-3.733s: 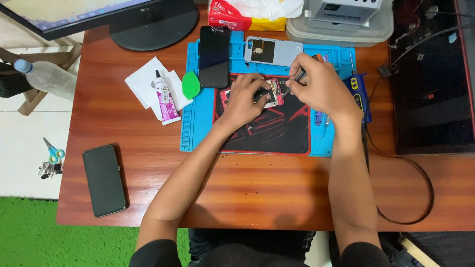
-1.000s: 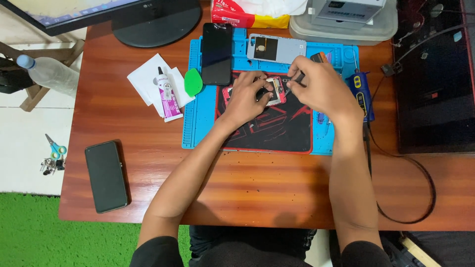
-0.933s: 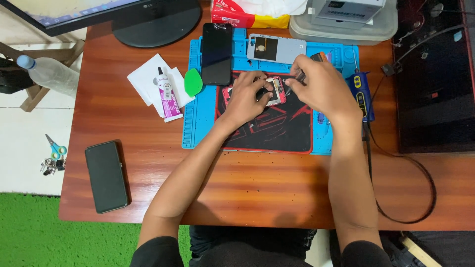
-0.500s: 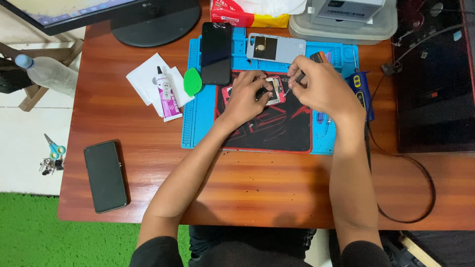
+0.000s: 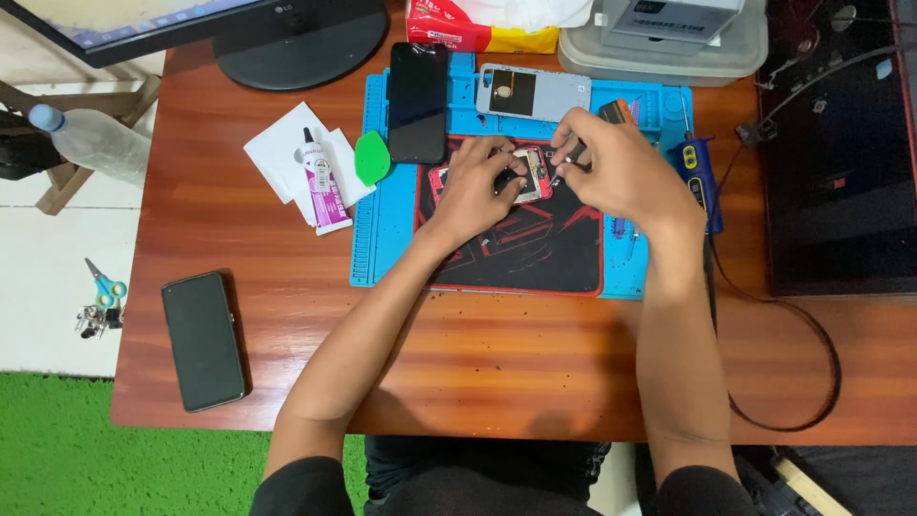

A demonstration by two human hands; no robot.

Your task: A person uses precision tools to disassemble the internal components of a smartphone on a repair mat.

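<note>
On a wooden desk (image 5: 535, 363), your two hands work over an opened phone on a blue repair mat (image 5: 377, 239).

Nearest you, a black phone (image 5: 202, 340) lies flat by the desk's left front edge, well apart from the mat. On the mat's black and red inner pad (image 5: 525, 253), your left hand (image 5: 473, 186) rests with fingers curled on the opened phone (image 5: 531, 175), steadying it. Your right hand (image 5: 621, 172) has its fingers pinched together on a thin dark tool (image 5: 571, 158) whose tip meets the phone's upper right part. Just left of the mat lie a green pick (image 5: 371, 158) and a tube of adhesive (image 5: 320, 182) on white paper (image 5: 277, 153). Farther back on the mat sit a dark phone screen (image 5: 417, 101) and a grey back cover (image 5: 533, 93). Beyond stands a monitor base (image 5: 301, 43).
</note>
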